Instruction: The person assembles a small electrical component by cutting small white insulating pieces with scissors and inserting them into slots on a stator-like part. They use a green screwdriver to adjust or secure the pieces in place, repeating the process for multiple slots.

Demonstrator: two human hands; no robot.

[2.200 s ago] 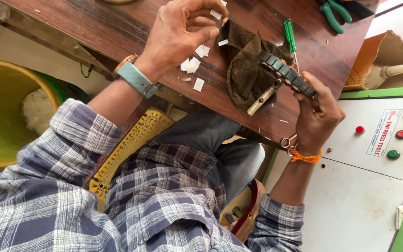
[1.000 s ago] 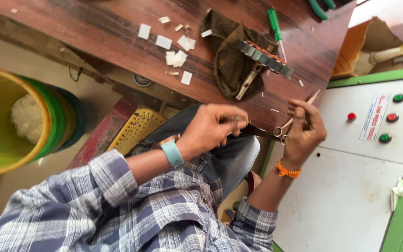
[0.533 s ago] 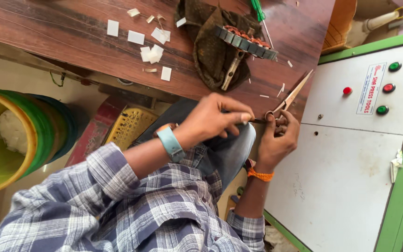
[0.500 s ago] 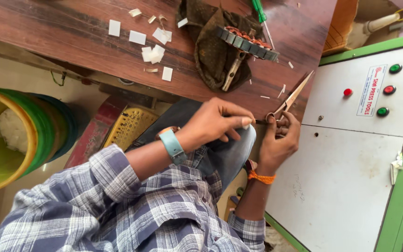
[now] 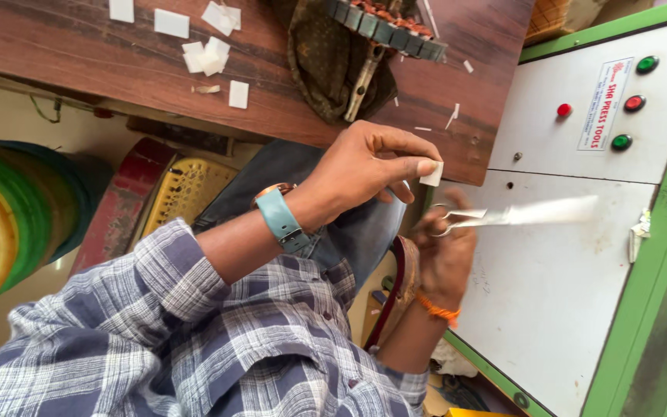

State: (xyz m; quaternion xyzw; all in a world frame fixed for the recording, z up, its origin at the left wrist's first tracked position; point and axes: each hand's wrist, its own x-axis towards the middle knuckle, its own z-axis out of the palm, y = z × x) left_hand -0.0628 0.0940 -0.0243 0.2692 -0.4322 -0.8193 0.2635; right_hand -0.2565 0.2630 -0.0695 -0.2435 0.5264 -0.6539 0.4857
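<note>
Dark wooden bench (image 5: 287,100) fills the upper part of the view, with a white and green control cabinet (image 5: 580,255) to one side. Which hand is the person's left and which the right follows from the arms as seen.

Left hand (image 5: 364,166), wearing a teal-strapped watch (image 5: 281,220), is curled, thumb and forefinger pressed together on a small white paper piece (image 5: 431,174), held over the lap just below the bench edge. Remaining fingers are folded loosely.

Right hand (image 5: 445,255), with an orange thread at the wrist, is closed through the loops of a pair of scissors (image 5: 519,215). Blades point toward the cabinet and are motion-blurred; whether they are parted cannot be told. Scissors and paper piece sit near each other, not touching.

On the bench lie scattered white paper squares (image 5: 210,54), a dark cloth (image 5: 326,62), and a segmented metal ring with copper windings (image 5: 387,27) resting on it. Yellow and green stacked tubs (image 5: 1,224) stand beside the plaid-sleeved arm.
</note>
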